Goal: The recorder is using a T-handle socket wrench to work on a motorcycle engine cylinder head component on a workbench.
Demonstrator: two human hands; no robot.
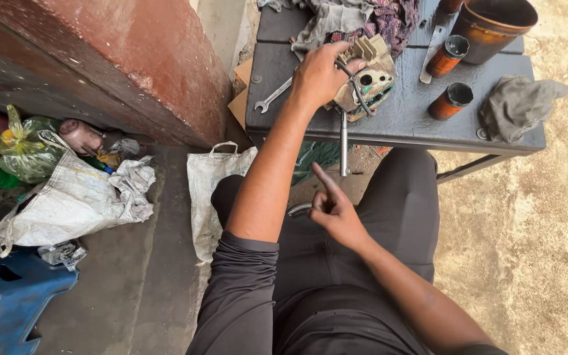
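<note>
On the bench [402, 121], an engine part [371, 80] sits near the front edge, left of centre, under the left hand [320, 73]. A wrench [272, 96] lies at the left edge. Two cylinders [448, 79] stand right of the part, a rag [519, 105] at the front right corner, a pot [494, 23] at the back. A long tool [344, 141] hangs over the front edge above the right hand [333, 210].

A dull, grimy cast-metal engine part [368, 79] sits on the matt dark worktop [402, 121] beside rusty metal cylinders [450, 100] and rough grey cloth [519, 105].
</note>
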